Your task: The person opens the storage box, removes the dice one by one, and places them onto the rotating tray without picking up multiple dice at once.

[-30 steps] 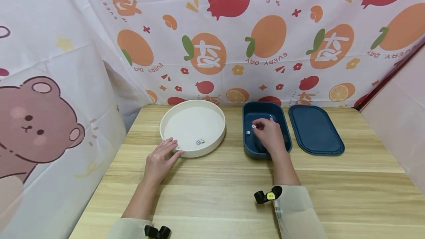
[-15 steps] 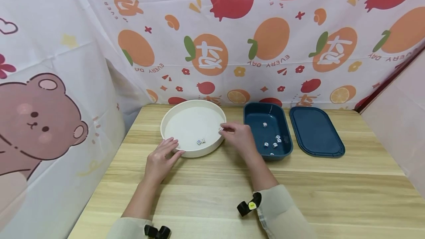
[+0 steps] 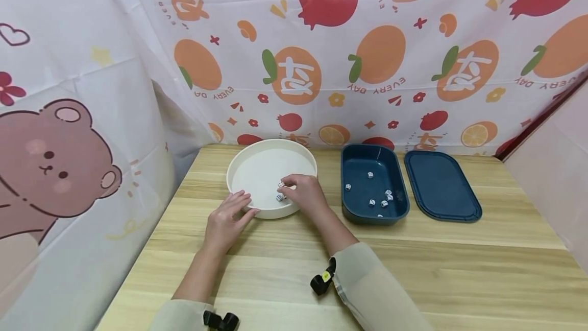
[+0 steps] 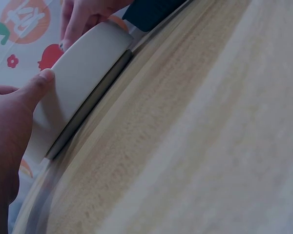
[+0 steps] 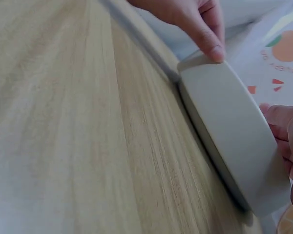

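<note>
A: Reaching over the white tray's [image 3: 239,162] rim, your right hand [image 3: 307,195] is pinching a die [image 3: 280,184] at its fingertips, low in the middle of the frame. Why hold it so low?

B: You are likely keeping it close to the floor so it settles beside the other die [image 3: 278,197] rather than bouncing.

A: And your left hand [image 3: 226,219]?

B: You are resting it with straight, relaxed fingers against the tray's near wall, gripping nothing, probably steadying the tray.

A: What is lying around you?

B: Right of center, the blue box [image 3: 351,211] is holding several dice [image 3: 381,203], and its lid [image 3: 441,185] is lying just beside it. Nothing is standing between tray and box on the table [image 3: 459,269]; a printed curtain [image 3: 321,40] is closing off the back.
</note>
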The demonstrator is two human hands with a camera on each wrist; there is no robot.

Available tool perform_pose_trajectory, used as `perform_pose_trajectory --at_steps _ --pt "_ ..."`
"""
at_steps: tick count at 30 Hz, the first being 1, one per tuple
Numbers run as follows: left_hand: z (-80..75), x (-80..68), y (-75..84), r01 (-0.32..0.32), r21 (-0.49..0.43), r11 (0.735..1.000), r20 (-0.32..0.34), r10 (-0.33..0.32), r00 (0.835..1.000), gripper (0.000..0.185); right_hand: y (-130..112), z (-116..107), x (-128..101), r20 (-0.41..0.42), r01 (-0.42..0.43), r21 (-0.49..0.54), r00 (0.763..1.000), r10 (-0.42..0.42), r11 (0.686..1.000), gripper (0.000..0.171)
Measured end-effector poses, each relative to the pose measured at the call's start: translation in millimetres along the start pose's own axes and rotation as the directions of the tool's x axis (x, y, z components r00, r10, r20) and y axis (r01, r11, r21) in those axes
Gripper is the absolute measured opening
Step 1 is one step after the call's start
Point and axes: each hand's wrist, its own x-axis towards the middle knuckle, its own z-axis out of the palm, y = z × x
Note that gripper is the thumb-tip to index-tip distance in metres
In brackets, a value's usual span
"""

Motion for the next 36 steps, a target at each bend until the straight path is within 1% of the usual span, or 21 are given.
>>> perform_pose_trajectory --at_steps 3,6,9,11,16,19,26,29,36 --pt "-0.8 0.1 0.1 0.004 0.005 1.0 0.009 -0.004 1.0 0.039 -2 6 6 0.039 0.013 -0.052 0.999 -0.011 0.999 0.022" --pt "-1.6 0.2 0.0 0.01 0.014 1.0 0.011 -0.01 1.0 0.039 -6 13 12 0.104 -0.006 -0.122 0.994 0.018 0.993 0.019" --pt "-1.8 0.2 -0.2 0.006 0.019 1.0 0.004 -0.006 1.0 0.039 -14 17 17 0.181 -0.023 -0.18 0.982 0.056 0.983 0.015" --pt "-1.5 0.4 -0.7 -0.004 0.021 1.0 -0.005 0.004 1.0 0.039 -19 18 20 0.226 -0.017 -0.219 0.972 0.068 0.976 0.014" --pt "-1.0 1.4 -0.6 -0.019 0.009 1.0 -0.02 0.019 1.0 0.038 -27 21 23 0.297 -0.034 -0.293 0.947 0.124 0.955 0.018" --pt "-1.5 2.1 -0.3 -0.02 0.005 1.0 -0.021 0.02 1.0 0.038 -28 22 24 0.326 -0.064 -0.304 0.93 0.167 0.95 0.019" --pt "-1.2 1.3 -1.5 -0.02 0.011 1.0 -0.012 0.021 1.0 0.039 -26 23 27 0.408 -0.1 -0.315 0.883 0.23 0.944 0.018" --pt "-0.9 0.9 -1.5 -0.024 0.012 1.0 -0.009 0.024 1.0 0.039 -26 23 27 0.424 -0.108 -0.32 0.872 0.245 0.941 0.02" --pt "-0.8 1.9 -0.1 -0.019 -0.001 1.0 -0.005 0.019 1.0 0.038 -26 22 28 0.44 -0.121 -0.337 0.857 0.27 0.934 0.019"
